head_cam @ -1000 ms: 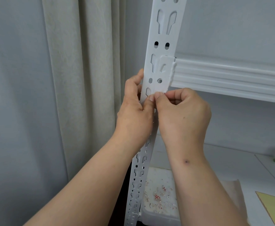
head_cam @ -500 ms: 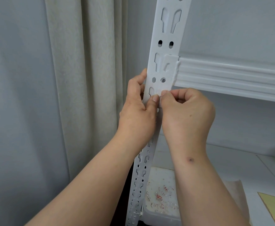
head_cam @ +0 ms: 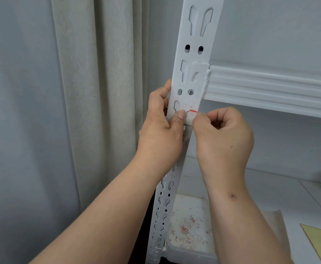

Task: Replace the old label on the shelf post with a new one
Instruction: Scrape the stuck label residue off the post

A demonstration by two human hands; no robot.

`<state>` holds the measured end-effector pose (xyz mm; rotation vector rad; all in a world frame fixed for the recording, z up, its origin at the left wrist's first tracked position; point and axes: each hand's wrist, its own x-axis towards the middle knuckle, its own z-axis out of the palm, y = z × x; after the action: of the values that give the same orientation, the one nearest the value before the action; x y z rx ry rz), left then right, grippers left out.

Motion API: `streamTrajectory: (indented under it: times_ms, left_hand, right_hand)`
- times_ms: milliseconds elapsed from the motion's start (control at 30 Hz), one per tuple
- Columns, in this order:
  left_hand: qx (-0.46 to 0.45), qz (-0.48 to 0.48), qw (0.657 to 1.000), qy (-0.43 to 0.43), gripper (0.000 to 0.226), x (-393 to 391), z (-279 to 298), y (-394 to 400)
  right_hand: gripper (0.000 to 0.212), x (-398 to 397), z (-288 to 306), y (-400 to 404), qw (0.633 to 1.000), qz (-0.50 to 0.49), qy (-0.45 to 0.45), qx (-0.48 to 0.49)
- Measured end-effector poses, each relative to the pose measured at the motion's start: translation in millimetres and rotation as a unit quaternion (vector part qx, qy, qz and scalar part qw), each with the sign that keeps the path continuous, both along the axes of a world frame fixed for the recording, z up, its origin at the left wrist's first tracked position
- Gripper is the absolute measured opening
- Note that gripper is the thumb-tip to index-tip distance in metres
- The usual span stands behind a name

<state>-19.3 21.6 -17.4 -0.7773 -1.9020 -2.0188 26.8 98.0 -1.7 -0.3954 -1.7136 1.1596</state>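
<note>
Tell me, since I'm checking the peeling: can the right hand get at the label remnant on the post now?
Probably yes. The right hand already has its fingertips at the right edge of the label remnant on the shelf post; the left hand only covers the remnant's left side.

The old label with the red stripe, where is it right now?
In the head view, centre frame, the old label sits on the shelf post just under the shelf beam, between the left hand and right hand.

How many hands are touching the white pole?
2. The left hand grips the white slotted metal shelf post from its left side; the right hand pinches at the red-marked label on it.
</note>
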Motion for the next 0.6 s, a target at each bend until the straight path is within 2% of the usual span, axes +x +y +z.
streamTrajectory:
  times_ms: [233,600]
  left_hand:
    - [0.01,-0.012,1.0,-0.008,0.049,2,2,-1]
    - [0.028,-0.03,0.999,-0.014,0.049,4,3,-1]
  right_hand:
    - [0.024,-3,0,2,1.0,0.006,0.012,0.022]
    - [0.016,-12,-4,2,0.998,-0.016,0.016,0.055]
